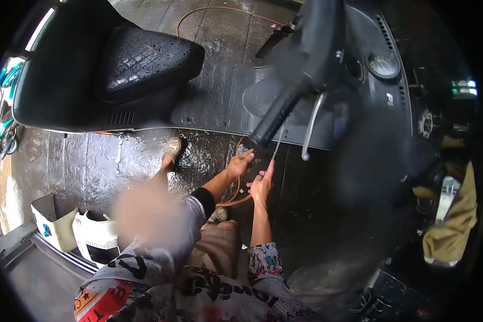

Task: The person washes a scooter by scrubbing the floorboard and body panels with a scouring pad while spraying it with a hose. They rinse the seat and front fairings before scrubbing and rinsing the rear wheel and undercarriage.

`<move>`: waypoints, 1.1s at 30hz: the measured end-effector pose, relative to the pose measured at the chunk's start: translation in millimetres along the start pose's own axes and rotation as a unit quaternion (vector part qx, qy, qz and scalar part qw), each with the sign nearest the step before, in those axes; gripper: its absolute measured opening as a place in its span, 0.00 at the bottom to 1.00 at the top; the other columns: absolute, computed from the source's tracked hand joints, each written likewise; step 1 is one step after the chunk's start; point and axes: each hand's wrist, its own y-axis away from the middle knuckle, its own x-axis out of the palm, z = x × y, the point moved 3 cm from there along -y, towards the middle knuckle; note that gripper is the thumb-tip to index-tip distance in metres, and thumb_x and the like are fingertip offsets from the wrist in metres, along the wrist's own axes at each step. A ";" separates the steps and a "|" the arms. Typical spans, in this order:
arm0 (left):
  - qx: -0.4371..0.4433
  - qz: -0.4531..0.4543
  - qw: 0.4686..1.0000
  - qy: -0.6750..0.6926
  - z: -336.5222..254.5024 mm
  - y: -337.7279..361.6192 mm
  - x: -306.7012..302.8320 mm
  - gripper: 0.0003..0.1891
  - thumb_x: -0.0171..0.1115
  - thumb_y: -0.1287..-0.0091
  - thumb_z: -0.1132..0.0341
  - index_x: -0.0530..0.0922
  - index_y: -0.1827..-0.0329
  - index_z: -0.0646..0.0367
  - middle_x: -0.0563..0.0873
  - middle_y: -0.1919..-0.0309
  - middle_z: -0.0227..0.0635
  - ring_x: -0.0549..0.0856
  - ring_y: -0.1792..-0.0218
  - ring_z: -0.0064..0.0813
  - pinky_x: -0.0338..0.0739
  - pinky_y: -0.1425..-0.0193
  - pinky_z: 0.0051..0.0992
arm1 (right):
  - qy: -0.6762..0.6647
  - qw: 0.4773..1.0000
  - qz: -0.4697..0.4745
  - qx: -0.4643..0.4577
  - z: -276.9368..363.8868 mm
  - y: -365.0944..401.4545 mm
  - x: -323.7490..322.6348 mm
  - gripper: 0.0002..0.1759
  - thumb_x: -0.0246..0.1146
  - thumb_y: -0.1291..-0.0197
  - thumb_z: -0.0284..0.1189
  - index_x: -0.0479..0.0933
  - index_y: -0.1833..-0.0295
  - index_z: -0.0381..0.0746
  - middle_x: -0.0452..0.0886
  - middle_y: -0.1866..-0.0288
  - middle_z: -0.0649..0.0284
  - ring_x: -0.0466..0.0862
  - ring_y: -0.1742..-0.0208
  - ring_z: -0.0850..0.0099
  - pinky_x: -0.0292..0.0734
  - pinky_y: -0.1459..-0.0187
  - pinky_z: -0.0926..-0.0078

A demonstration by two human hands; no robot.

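I squat beside a black scooter on a wet floor. My right hand [260,187] grips a thin metal wand [276,147] that points up at the black handlebar grip [273,118]. An orange hose [235,199] loops down from my hands. My left hand [240,162] is just left of the right one, below the end of the grip, with its fingers curled around the hose. The brake lever [311,129] hangs right of the wand. The wet seat [145,59] and the footboard [220,96] lie beyond my hands.
My sandalled feet [173,150] stand on the wet tiles. A white jerrycan [96,239] and a small box [51,217] sit at the lower left. A khaki cloth [456,225] hangs at the right. More orange hose [209,9] runs behind the scooter.
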 end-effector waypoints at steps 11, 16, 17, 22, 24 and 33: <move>-0.147 -0.081 0.985 0.031 -39.1 -134.3 -98.3 0.29 0.68 0.44 0.49 0.80 0.47 0.63 0.84 0.58 0.45 0.81 0.56 0.35 0.73 0.44 0.33 | -0.141 0.972 -0.063 0.179 73.7 -58.6 78.7 0.24 0.52 0.34 0.25 0.65 0.33 0.45 0.76 0.68 0.67 0.66 0.83 0.84 0.56 0.87 0.87; -0.154 -0.110 0.963 0.191 -60.3 -232.9 -84.5 0.26 0.65 0.42 0.53 0.77 0.51 0.68 0.80 0.50 0.49 0.79 0.50 0.39 0.71 0.43 0.35 | -0.156 0.947 -0.099 0.262 113.9 -93.1 98.5 0.21 0.50 0.31 0.26 0.63 0.33 0.42 0.77 0.68 0.63 0.67 0.82 0.82 0.56 0.86 0.85; -0.144 -0.147 0.961 0.184 -72.3 -242.8 -78.5 0.27 0.65 0.42 0.53 0.75 0.48 0.68 0.79 0.48 0.50 0.78 0.49 0.39 0.72 0.43 0.35 | -0.153 0.946 -0.107 0.266 119.1 -99.1 99.3 0.21 0.50 0.31 0.26 0.63 0.33 0.42 0.77 0.68 0.63 0.67 0.82 0.82 0.56 0.86 0.85; -0.061 -0.199 0.972 0.107 -67.7 -278.4 3.5 0.36 0.60 0.37 0.48 0.62 0.35 0.66 0.69 0.40 0.61 0.68 0.36 0.54 0.62 0.33 0.41 | -0.197 0.927 -0.154 0.281 134.0 -121.6 101.2 0.24 0.50 0.30 0.27 0.60 0.30 0.41 0.74 0.67 0.64 0.67 0.81 0.82 0.56 0.85 0.86; -0.084 -0.264 0.960 0.045 -84.3 -285.5 4.9 0.31 0.58 0.35 0.49 0.65 0.38 0.65 0.72 0.45 0.60 0.70 0.41 0.57 0.63 0.36 0.44 | -0.194 0.929 -0.147 0.280 140.5 -128.3 103.8 0.24 0.50 0.30 0.27 0.61 0.30 0.40 0.74 0.67 0.64 0.67 0.81 0.82 0.56 0.85 0.86; 0.080 -0.301 0.950 -0.002 -113.6 -279.1 19.3 0.14 0.55 0.32 0.63 0.68 0.55 0.67 0.72 0.61 0.55 0.74 0.55 0.55 0.66 0.49 0.45 | -0.149 0.934 -0.109 0.305 161.6 -151.1 104.9 0.24 0.51 0.31 0.28 0.62 0.30 0.42 0.73 0.66 0.65 0.65 0.83 0.83 0.54 0.85 0.86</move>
